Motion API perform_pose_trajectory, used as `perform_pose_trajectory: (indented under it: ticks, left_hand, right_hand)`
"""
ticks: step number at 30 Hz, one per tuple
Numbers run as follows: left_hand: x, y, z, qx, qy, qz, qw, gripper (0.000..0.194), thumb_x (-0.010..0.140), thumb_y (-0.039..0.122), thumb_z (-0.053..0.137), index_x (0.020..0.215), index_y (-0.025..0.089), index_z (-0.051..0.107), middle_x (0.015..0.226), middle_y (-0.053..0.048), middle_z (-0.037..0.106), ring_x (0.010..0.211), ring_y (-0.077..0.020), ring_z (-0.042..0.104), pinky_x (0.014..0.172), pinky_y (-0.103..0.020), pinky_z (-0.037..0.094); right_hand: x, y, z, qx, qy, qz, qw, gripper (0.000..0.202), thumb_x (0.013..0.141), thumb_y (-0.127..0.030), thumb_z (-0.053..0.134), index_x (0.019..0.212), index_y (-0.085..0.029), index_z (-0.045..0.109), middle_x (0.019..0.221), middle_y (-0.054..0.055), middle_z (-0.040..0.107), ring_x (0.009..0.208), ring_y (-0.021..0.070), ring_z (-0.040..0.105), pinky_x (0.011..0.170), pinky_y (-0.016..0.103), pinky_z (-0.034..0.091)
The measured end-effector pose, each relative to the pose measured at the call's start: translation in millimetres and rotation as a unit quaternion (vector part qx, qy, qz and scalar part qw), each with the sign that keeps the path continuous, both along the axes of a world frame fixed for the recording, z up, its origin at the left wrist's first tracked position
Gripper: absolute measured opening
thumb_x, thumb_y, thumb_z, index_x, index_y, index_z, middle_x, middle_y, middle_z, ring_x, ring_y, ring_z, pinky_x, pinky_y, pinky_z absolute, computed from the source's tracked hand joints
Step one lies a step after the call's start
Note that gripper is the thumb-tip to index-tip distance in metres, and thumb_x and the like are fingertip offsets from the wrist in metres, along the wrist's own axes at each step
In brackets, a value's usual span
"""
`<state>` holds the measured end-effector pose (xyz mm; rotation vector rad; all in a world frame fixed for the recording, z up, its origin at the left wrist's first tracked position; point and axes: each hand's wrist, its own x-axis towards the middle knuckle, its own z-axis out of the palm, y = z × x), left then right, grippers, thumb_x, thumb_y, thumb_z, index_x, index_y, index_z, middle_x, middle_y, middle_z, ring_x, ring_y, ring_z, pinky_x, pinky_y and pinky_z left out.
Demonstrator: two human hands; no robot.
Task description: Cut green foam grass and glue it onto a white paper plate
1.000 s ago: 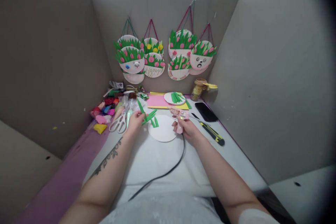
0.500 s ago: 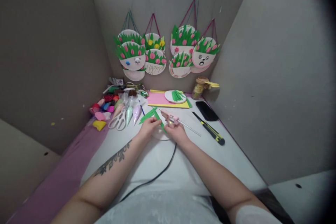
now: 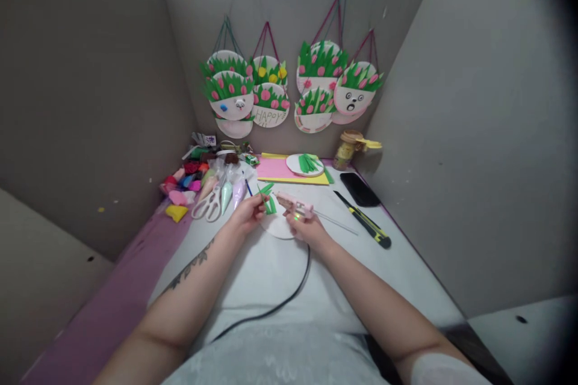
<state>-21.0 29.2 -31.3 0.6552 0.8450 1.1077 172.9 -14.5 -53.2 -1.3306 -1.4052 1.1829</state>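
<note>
My left hand [image 3: 251, 213] is closed on a thin green paper strip [image 3: 262, 192] above the left edge of a white paper plate [image 3: 282, 228]. More green paper pieces [image 3: 271, 204] show beside its fingertips. My right hand [image 3: 304, 228] grips a pink glue gun [image 3: 295, 204] over the plate's right side, its nozzle pointing left. A small green light glows near the fingers. A clear glue stick [image 3: 336, 222] extends from the gun's back, and a black cord [image 3: 282, 304] curves from below my right hand towards me.
White scissors [image 3: 208, 207], piping bags [image 3: 226, 195] and colourful packets [image 3: 177, 197] lie left. Behind are coloured sheets [image 3: 273, 169] and another plate [image 3: 292, 163] with green strips. A phone [image 3: 360, 189], cutter [image 3: 365, 224] and jar [image 3: 344, 153] sit right. Decorated plates [image 3: 231, 96] hang on the partition.
My left hand has moved left, away from my right hand, with a green strip in it. The glue gun is now apart from the strip, and more of the plate shows. The view has shifted slightly.
</note>
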Motion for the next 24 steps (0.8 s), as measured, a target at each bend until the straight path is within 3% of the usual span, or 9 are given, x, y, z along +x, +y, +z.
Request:
perform_pose_trajectory:
  ticks: [4, 11, 17, 24]
  left_hand:
    - [1.4, 0.0, -1.2, -0.001, -0.011, -0.007, 1.000, 0.010, 0.070, 0.019, 0.072, 0.074, 0.013, 0.065, 0.061, 0.002, 0.051, 0.045, -0.0028, 0.037, 0.035, -0.015, 0.019]
    - [3.5, -2.3, 1.2, 0.000, 0.018, 0.013, 1.000, 0.004, 0.073, 0.017, 0.066, 0.069, 0.014, 0.066, 0.062, 0.000, 0.055, 0.046, -0.0047, 0.043, 0.036, -0.018, 0.025]
    - [5.2, -3.9, -3.5, 0.013, 0.008, -0.008, 1.000, 0.007, 0.072, 0.021, 0.070, 0.072, 0.015, 0.067, 0.061, 0.001, 0.054, 0.047, -0.0051, 0.045, 0.043, -0.018, 0.033]
    - [4.9, -4.4, -5.4, 0.020, 0.001, 0.000, 1.000, 0.012, 0.068, 0.021, 0.074, 0.072, 0.014, 0.067, 0.061, 0.001, 0.055, 0.047, -0.0043, 0.045, 0.042, -0.018, 0.028]
  right_hand:
    - [-3.6, -8.1, 0.1, -0.019, -0.058, 0.020, 0.998, 0.030, 0.071, -0.047, 0.070, 0.087, -0.021, 0.074, 0.058, -0.001, 0.066, 0.054, 0.0151, 0.058, 0.052, 0.025, 0.045]
    - [-7.0, -15.0, 6.4, 0.013, -0.117, 0.040, 0.992, 0.025, 0.074, -0.043, 0.065, 0.062, -0.022, 0.067, 0.052, -0.002, 0.063, 0.051, 0.0154, 0.057, 0.051, 0.025, 0.043]
    - [-8.1, -16.0, 6.6, 0.056, -0.092, 0.047, 0.993, 0.017, 0.074, -0.040, 0.065, 0.070, -0.025, 0.070, 0.052, -0.003, 0.062, 0.049, 0.0151, 0.055, 0.049, 0.026, 0.042]
    - [-7.9, -15.4, 3.4, 0.082, -0.122, 0.042, 0.988, 0.019, 0.076, -0.040, 0.062, 0.070, -0.023, 0.067, 0.055, -0.002, 0.061, 0.050, 0.0146, 0.055, 0.048, 0.024, 0.041]
